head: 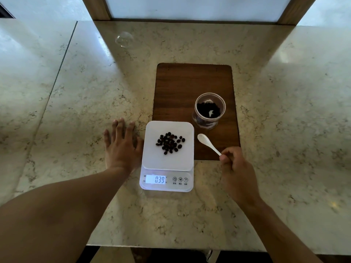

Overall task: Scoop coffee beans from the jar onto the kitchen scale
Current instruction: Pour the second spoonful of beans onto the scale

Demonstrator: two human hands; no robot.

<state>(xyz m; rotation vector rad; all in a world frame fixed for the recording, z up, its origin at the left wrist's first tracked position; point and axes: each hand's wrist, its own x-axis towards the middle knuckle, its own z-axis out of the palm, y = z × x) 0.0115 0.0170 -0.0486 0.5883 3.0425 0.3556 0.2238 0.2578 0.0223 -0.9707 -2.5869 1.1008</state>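
Observation:
A white kitchen scale (182, 160) sits on the marble counter, its display reading 0.39. A small pile of dark coffee beans (170, 142) lies in the middle of its platform. Behind and to the right, an open clear jar (209, 111) with beans in it stands on a dark wooden board (180, 88). My right hand (234, 168) pinches the handle of a white spoon (208, 143), whose empty bowl hovers over the board just right of the scale. My left hand (121, 147) lies flat on the counter, fingers spread, touching nothing but the surface beside the scale's left edge.
The marble counter (95, 92) stretches wide on both sides, its front edge close below the scale. A clear glass lid or dome (124, 39) lies at the back left. A wood-framed panel (190, 8) rises behind the counter.

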